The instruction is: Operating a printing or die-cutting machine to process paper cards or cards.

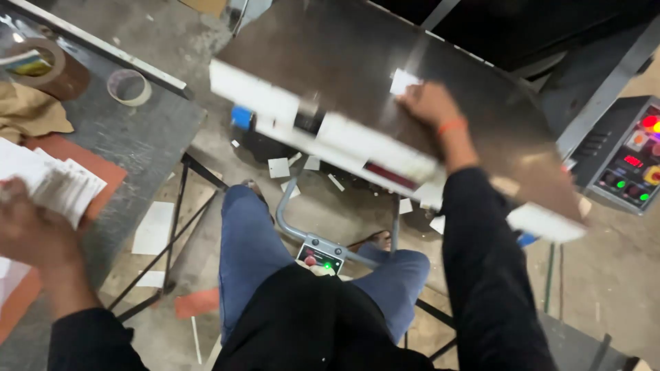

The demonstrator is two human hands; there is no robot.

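Even indoor light is falling from above, leaving a soft sheen streaking across the dark metal plate [357, 62]. Motion blur is smearing the left hand [31, 230] and the plate's near edge. Beside the plate, the control panel [629, 158] lamps are glowing, slightly overexposed.

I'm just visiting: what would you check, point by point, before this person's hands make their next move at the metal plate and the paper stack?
1. Right hand placed on the small white paper piece on the flat brown metal plate: ok, fingers touch it.
2. Left hand on the stack of white paper sheets on the grey side table: ok, touching; the grip is blurred, cannot tell.
3. Paper piece lying square on the plate: cannot tell, motion blur.
4. Green light on the foot pedal unit: ok, lit.
5. Floor around the feet: not ok, scattered paper scraps.
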